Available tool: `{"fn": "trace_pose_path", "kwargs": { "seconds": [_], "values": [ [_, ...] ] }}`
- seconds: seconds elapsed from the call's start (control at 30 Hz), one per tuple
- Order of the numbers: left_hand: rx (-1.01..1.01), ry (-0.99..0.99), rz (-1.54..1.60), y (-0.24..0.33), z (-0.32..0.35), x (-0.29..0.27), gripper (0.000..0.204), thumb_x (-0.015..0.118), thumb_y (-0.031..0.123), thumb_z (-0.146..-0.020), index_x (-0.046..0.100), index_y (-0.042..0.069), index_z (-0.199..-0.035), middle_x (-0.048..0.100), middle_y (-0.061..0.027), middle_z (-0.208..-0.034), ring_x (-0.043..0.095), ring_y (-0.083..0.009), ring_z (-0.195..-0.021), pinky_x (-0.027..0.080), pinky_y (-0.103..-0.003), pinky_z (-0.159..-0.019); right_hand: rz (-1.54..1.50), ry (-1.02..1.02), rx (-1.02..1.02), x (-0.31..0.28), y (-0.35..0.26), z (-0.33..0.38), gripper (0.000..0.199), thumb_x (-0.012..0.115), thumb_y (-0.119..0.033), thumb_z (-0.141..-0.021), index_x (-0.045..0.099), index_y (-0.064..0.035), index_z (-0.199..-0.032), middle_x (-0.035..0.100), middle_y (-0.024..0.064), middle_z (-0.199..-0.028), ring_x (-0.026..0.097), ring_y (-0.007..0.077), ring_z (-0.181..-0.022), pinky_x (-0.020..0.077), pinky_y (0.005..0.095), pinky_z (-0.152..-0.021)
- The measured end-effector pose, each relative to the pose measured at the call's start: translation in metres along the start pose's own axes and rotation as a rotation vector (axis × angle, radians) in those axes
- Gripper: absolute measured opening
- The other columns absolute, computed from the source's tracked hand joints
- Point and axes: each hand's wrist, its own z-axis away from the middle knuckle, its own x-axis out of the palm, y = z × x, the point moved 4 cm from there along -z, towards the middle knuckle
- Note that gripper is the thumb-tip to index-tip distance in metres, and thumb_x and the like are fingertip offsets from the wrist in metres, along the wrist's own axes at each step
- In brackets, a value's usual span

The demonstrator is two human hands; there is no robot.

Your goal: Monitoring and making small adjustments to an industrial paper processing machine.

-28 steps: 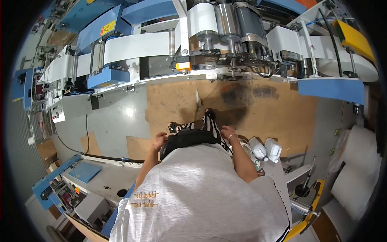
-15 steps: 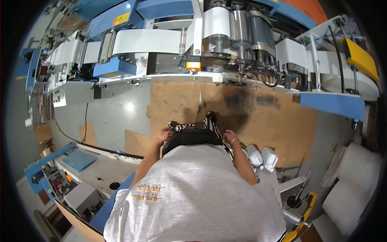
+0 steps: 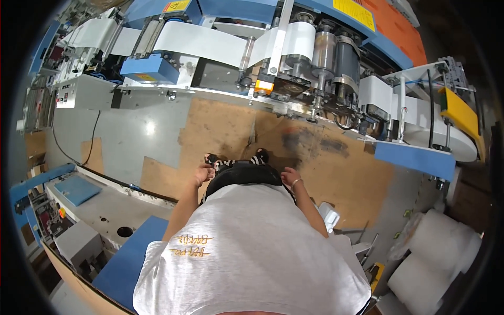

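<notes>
Both arms hang at my sides. My left hand (image 3: 205,173) is beside the black waist bag or band (image 3: 241,177) at my front, fingers loosely bent, with nothing seen in it. My right hand (image 3: 290,177), with a bracelet at the wrist, hangs at the other side of it, also relaxed and without anything visible in it. Neither hand touches the machine ahead. There, a white paper web (image 3: 202,43) runs across rollers, past a white roller (image 3: 301,41), a shiny metal roller (image 3: 324,52) and a dark roller (image 3: 347,65).
Brown cardboard sheets (image 3: 210,126) cover part of the grey floor. A blue-and-white machine bed (image 3: 113,210) stands behind at left. A white plastic jug (image 3: 328,216) is near my right elbow. Wrapped white rolls (image 3: 436,252) lie at right, below a blue panel (image 3: 415,160).
The view has turned, tilting the machine down toward the right. My hands have shifted slightly left in the picture and stay at my sides; one of two jugs is now hidden.
</notes>
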Motion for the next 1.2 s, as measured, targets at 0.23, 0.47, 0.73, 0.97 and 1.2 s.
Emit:
{"fn": "trace_pose_path", "kwargs": {
  "seconds": [0.23,0.47,0.73,0.97,1.2],
  "values": [
    [-0.004,0.051,-0.052,-0.015,0.001,-0.017,0.030,0.036,0.005,-0.074,0.043,0.008,-0.103,0.053,-0.0024,-0.069,0.050,-0.0126,-0.055,0.039,-0.026,-0.051,0.031,-0.026,-0.046,0.011,-0.001,-0.009,0.038,0.050,-0.002,-0.073,0.042,-0.0085,-0.110,0.054,0.0062,-0.075,0.052,0.0147,-0.056,0.0431,0.0259,-0.045],
    [-0.010,0.015,0.026,0.000,0.002,-0.011,0.031,0.036,0.002,-0.072,0.044,0.006,-0.101,0.051,-0.0039,-0.062,0.046,-0.0108,-0.045,0.036,-0.024,-0.042,0.070,0.002,-0.047,0.017,-0.015,0.016,0.038,0.049,-0.003,-0.071,0.043,-0.0030,-0.109,0.054,0.0092,-0.084,0.052,0.0164,-0.060,0.0441,0.0275,-0.047],
    [0.067,0.040,0.032,0.007,-0.002,-0.008,0.032,0.043,0.002,-0.071,0.046,0.002,-0.103,0.055,-0.0043,-0.068,0.050,-0.0117,-0.052,0.040,-0.022,-0.043,0.169,-0.019,-0.008,0.012,-0.012,0.005,0.034,0.046,-0.006,-0.074,0.044,-0.0082,-0.107,0.054,0.0056,-0.080,0.052,0.0148,-0.061,0.0420,0.0256,-0.046],
    [0.028,0.083,0.044,-0.006,0.002,-0.039,0.029,0.045,0.005,-0.067,0.050,0.005,-0.096,0.053,-0.0053,-0.069,0.050,-0.0140,-0.055,0.040,-0.027,-0.045,0.100,-0.026,0.026,0.030,-0.007,-0.017,0.033,0.040,-0.003,-0.076,0.043,-0.0125,-0.108,0.053,0.0042,-0.081,0.050,0.0133,-0.058,0.0403,0.0252,-0.045],
    [-0.005,0.144,0.139,-0.018,0.010,-0.086,0.030,0.038,0.005,-0.073,0.047,0.004,-0.102,0.054,-0.0064,-0.074,0.050,-0.0140,-0.057,0.041,-0.027,-0.047,0.379,-0.084,0.061,0.068,0.000,-0.055,0.033,0.042,0.000,-0.076,0.044,-0.0087,-0.107,0.053,0.0063,-0.082,0.052,0.0158,-0.066,0.0434,0.0276,-0.054]
  ]
}}
